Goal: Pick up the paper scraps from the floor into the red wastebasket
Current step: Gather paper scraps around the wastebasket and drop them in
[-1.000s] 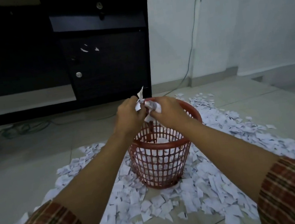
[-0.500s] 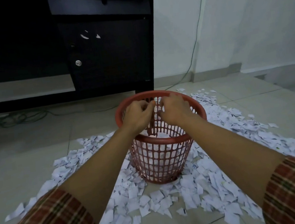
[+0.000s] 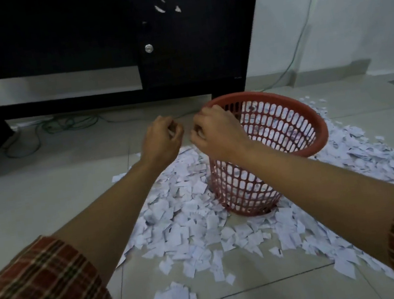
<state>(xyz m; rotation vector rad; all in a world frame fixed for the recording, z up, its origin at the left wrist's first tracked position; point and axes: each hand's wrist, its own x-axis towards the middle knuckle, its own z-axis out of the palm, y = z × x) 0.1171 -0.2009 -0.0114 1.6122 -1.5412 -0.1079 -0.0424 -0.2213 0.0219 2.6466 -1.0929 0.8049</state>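
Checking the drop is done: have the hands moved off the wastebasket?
Yes. Both hands, left and right, shifted left off the red wastebasket opening, toward its left rim.

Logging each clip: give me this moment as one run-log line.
phase: between loads | left hand: curled, apparently empty | right hand: curled, by red wastebasket rim | paper scraps: many on floor, some in basket

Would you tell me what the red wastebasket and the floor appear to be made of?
The red wastebasket looks like moulded plastic: a uniform matte red lattice of slots under a smooth rolled rim. The floor seems to be glazed tile, pale grey with a soft sheen and thin straight grout lines.
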